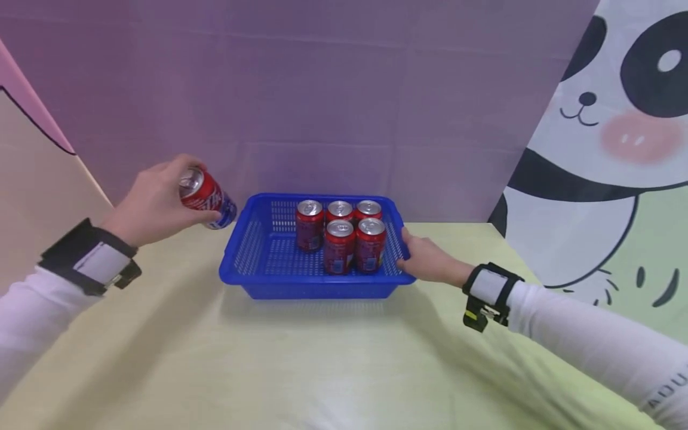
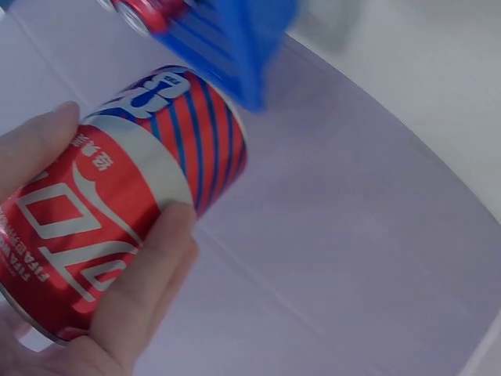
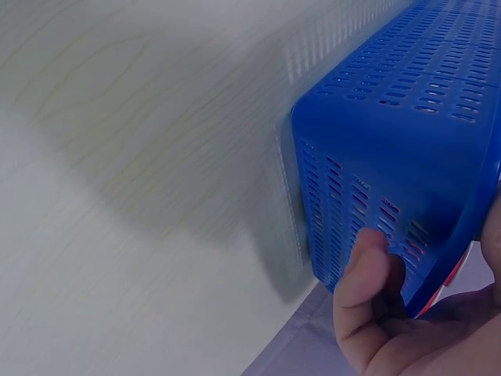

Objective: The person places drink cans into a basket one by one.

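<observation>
My left hand (image 1: 156,203) grips a red and blue soda can (image 1: 209,196), raised in the air just left of the blue plastic basket (image 1: 317,291). The can tilts, its silver top toward my palm and its blue-striped end toward the basket. In the left wrist view, fingers and thumb wrap the can (image 2: 86,211) from both sides. My right hand (image 1: 430,260) holds the basket's right rim. From the right wrist, curled fingertips (image 3: 368,262) show under the rim at the slotted wall. Several red cans (image 1: 339,248) stand upright in the basket's middle and right part.
The basket sits at the back of a pale wood-grain table (image 1: 322,364), close to a purple backdrop (image 1: 322,107). A panda-printed sheet (image 1: 586,233) hangs on the right. Bare basket floor (image 1: 279,254) shows left of the standing cans.
</observation>
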